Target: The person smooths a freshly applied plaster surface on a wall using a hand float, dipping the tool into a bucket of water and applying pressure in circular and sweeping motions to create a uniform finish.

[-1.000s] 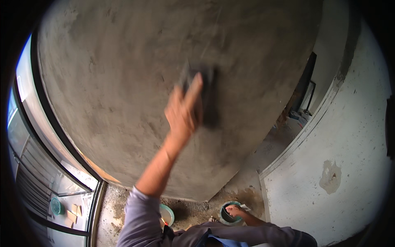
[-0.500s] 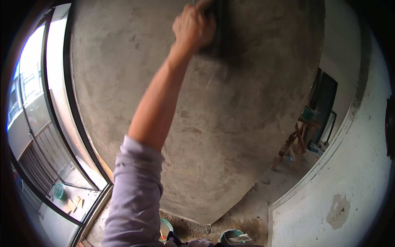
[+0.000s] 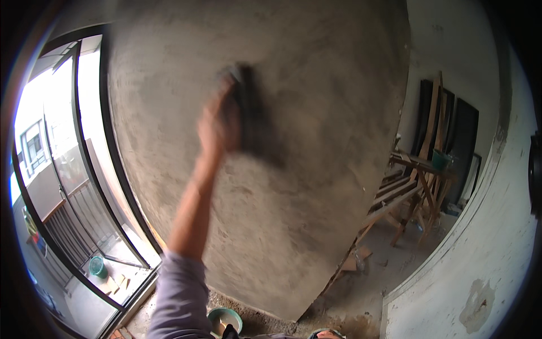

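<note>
My left hand (image 3: pixel 219 127) is raised to a grey plastered wall (image 3: pixel 271 226), its sleeve rolled up to the elbow. The fingers are wrapped round a dark plastering float (image 3: pixel 254 121), whose blade lies against or very near the plaster. Motion smears both the hand and the float, so the blade's edges are indistinct. Mottled, lightly streaked mortar covers the surface around it. My right hand does not show clearly; a small reddish patch (image 3: pixel 327 334) at the lower edge cannot be made out.
A green basin (image 3: pixel 224 321) stands at the wall's foot. On the left are a dark-framed glass door (image 3: pixel 107 169) and a green bucket (image 3: pixel 97 266) outside. At right, a wooden trestle (image 3: pixel 420 192) and dark boards (image 3: pixel 463 141) stand beyond the wall's edge, near a white wall (image 3: pixel 451 288).
My left hand and the float have come down and to the left across the plaster. The view has shifted, bringing more of the trestle and boards into sight.
</note>
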A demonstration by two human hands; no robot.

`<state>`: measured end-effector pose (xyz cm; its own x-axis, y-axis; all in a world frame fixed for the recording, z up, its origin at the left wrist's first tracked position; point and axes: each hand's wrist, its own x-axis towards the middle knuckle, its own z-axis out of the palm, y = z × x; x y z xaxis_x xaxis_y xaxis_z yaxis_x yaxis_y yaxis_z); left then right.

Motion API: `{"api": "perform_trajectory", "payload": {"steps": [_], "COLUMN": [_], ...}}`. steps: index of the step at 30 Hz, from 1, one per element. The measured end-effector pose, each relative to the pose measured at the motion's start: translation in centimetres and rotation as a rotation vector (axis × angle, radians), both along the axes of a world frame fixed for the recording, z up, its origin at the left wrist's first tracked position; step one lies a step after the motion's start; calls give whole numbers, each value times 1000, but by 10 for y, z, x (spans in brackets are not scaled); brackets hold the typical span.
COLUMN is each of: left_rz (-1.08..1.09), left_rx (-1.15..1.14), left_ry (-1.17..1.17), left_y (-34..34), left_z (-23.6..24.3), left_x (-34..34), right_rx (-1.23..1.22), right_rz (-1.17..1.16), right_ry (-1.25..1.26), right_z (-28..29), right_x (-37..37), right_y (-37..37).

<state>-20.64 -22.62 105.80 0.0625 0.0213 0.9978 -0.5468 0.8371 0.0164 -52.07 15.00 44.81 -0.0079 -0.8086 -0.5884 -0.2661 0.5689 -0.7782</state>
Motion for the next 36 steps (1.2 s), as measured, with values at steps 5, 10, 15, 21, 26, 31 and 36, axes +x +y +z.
{"api": "perform_trajectory", "payload": {"steps": [5,10,15,21,26,31,36], "left_rz": [68,20,-46,-111,-50,-85,76], "left_rx": [160,-65,219,105,79,510,-40], "left_ry": [74,-185,-227,97,-40,-287,-74], "left_y": [-21,20,137,22,31,192,158], "left_z": [139,-73,-178,71,115,29,212], "left_x": [60,-17,-92,0,-1,-146,-155], "right_rx": [-7,10,12,-18,-67,-95,-102], "right_rz": [23,47,115,148,197,181,252], "right_ry": [-21,-21,-42,-51,-71,-70,-87], "right_z": [7,3,-12,12,37,44,46], "right_x": [-11,-29,-34,-39,-27,-43,-25], "right_y": [-16,-10,-2,-60,-99,-112,-121]}}
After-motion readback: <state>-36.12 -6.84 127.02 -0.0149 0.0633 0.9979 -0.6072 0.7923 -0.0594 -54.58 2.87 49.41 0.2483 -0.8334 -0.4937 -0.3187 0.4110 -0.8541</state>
